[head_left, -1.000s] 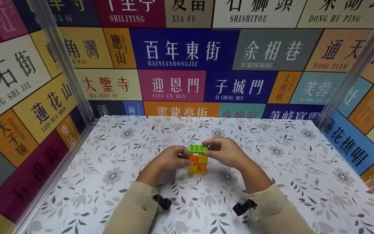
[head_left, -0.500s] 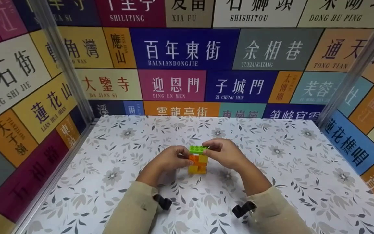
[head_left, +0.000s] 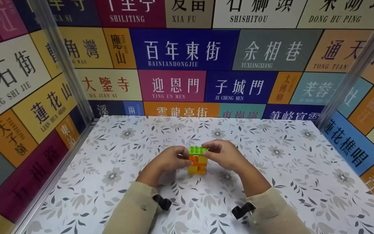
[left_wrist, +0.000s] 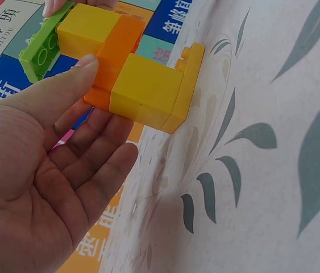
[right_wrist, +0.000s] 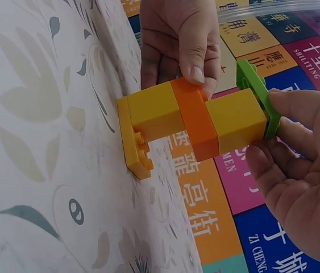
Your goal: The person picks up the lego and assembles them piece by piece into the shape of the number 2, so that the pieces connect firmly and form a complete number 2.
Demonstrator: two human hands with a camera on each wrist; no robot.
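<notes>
A small tower of toy building bricks stands on the table. At its foot lies a flat yellow-orange plate [right_wrist: 134,139], carrying a yellow brick [left_wrist: 147,90]. Across that sits an orange brick [right_wrist: 198,128], with a second yellow brick [right_wrist: 236,119] above it. A bright green plate [head_left: 197,150] with studs rests at the top, overhanging to the left. My left hand [head_left: 170,158] pinches the orange brick between thumb and fingers, lower fingers loosely bent. My right hand [head_left: 225,155] pinches the green plate at its right end, fingertips right against the top yellow brick.
A white tablecloth [head_left: 109,201] with grey leaves and flowers covers the table. Behind it and at both sides rise panels [head_left: 183,48] of coloured signs, with clear corner posts [head_left: 73,71]. Black straps [head_left: 162,202] circle both wrists over beige sleeves.
My right hand has come down slightly with the green plate, whose studs now face the head camera more. The left hand and the lower bricks stay in place.
</notes>
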